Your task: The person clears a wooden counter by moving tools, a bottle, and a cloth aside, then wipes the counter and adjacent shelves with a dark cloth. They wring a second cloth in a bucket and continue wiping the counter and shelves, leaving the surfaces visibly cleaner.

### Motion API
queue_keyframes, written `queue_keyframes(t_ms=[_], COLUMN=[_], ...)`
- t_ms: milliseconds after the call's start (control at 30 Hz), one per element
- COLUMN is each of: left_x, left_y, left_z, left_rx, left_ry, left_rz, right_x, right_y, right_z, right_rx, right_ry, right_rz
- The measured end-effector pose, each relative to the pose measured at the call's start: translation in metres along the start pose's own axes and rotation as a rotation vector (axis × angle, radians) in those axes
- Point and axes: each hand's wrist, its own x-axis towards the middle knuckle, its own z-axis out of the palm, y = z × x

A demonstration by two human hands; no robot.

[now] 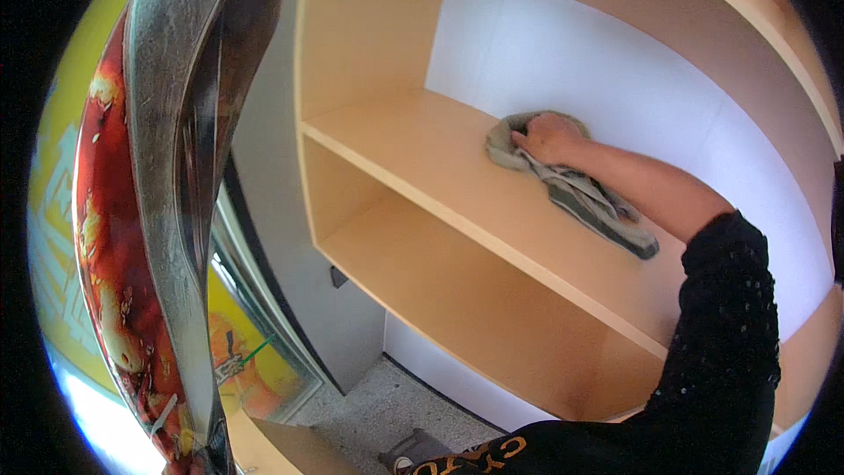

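Observation:
A grey-green cloth (600, 211) lies bunched and trailing on a light wooden shelf board (409, 138). My right hand (550, 137) is closed on its far end, pressing it down close to the white back panel (580, 59). The fingers are partly hidden in the folds. A black sleeve (728, 290) covers my upper arm, and the bare forearm reaches across the shelf. My left hand is out of view.
Below the shelf board is a lower compartment (461, 290). The unit's upright side panel (362, 33) stands to its left. Farther left are a metal frame (165, 112) and a printed red and yellow surface (112, 231). Speckled floor (376, 402) shows at the bottom.

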Motion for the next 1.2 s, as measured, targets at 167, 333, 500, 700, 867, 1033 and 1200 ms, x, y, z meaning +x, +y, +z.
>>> queue_keyframes(t_ms=[167, 333, 500, 700, 867, 1033, 1200], left_x=[-0.016, -0.036, -0.059, -0.013, 0.017, 0.063, 0.1], left_y=[-0.053, -0.062, -0.08, -0.068, -0.03, -0.002, 0.063], left_z=[-0.055, -0.069, -0.105, -0.053, -0.012, 0.025, 0.038], left_rx=[0.217, 0.175, 0.118, 0.047, -0.004, -0.05, 0.189], left_ry=[0.096, 0.132, 0.22, 0.155, 0.012, -0.167, -0.171], left_rz=[-0.168, -0.097, -0.152, -0.106, 0.041, 0.407, 0.695], right_x=[0.075, 0.171, 0.155, 0.066, -0.077, -0.203, -0.33], right_y=[-0.083, -0.089, -0.132, -0.13, -0.073, 0.026, 0.113], right_z=[-0.011, 0.012, 0.0, 0.007, -0.024, -0.034, -0.043], right_rx=[-0.019, -0.108, -0.052, 0.17, 0.366, 0.457, 0.556], right_ry=[0.048, 0.229, 0.21, 0.31, 0.179, 0.076, -0.107], right_rz=[-0.143, -0.309, -0.479, -0.82, -0.954, -0.9, -0.591])
